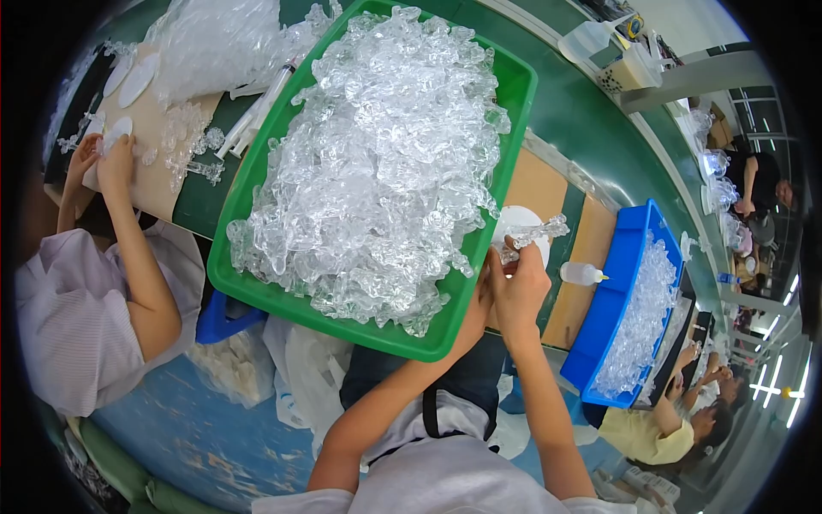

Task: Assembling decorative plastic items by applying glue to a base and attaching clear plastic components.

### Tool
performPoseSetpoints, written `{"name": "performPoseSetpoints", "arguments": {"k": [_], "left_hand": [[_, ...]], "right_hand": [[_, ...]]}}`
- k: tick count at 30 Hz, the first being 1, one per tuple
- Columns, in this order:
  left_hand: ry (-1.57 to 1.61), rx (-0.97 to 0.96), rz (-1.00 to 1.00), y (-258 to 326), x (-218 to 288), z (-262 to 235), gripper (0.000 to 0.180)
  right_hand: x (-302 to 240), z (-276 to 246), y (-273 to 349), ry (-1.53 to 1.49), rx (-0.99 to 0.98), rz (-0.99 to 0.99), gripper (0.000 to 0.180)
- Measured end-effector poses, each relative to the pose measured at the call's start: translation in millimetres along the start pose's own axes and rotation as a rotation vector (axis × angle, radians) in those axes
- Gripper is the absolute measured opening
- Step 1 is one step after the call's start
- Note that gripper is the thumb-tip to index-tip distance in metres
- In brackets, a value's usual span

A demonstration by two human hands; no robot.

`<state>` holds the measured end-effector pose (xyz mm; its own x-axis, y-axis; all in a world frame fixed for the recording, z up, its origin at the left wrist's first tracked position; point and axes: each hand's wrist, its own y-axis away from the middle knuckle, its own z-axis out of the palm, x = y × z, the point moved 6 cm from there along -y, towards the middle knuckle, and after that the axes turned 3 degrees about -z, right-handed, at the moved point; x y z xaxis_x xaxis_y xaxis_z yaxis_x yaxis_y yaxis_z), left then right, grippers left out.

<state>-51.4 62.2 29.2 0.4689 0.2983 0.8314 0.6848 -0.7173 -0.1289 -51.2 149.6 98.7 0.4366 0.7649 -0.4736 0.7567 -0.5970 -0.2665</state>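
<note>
Holding a clear plastic piece [533, 234] at the green tray's [514, 90] four o'clock edge, your right hand [521, 287] has its fingers clamped around the piece's lower end. Your left hand [485, 287] sits just at nine o'clock of the right, mostly hidden behind the tray rim, so you cannot tell how its fingers stand. The tray is heaped with clear plastic parts [377, 163]. At three o'clock of your hands, a small squeeze bottle [580, 273] lies on the tabletop [591, 128], with a blue bin [618, 283] just beyond. At nine o'clock, a co-worker's hand [116, 158] works.
</note>
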Motion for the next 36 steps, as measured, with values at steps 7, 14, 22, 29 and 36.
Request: {"name": "performPoseSetpoints", "arguments": {"k": [7, 14, 22, 29, 36], "left_hand": [[-0.182, 0.008, 0.026, -2.6, 10.3, -7.1, 0.057], [-0.06, 0.05, -0.09, 2.9, 18.3, -17.1, 0.047], [-0.15, 0.009, -0.075, 5.5, 13.3, -13.1, 0.042], [-0.209, 0.012, -0.053, 7.1, 13.4, -12.4, 0.042], [-0.164, 0.016, -0.075, 7.6, 9.7, -10.7, 0.044]], "right_hand": [[6.3, -6.4, 3.5, -0.06, -0.003, 0.029, 0.026], [25.4, -14.0, 16.3, -0.158, 0.04, 0.127, 0.028], [58.6, -6.7, 9.7, -0.781, -0.012, 0.553, 0.03], [42.3, -5.1, 7.6, -0.351, -0.031, 0.31, 0.028], [11.7, -9.3, 0.0, -0.073, -0.046, 0.128, 0.026]]}}
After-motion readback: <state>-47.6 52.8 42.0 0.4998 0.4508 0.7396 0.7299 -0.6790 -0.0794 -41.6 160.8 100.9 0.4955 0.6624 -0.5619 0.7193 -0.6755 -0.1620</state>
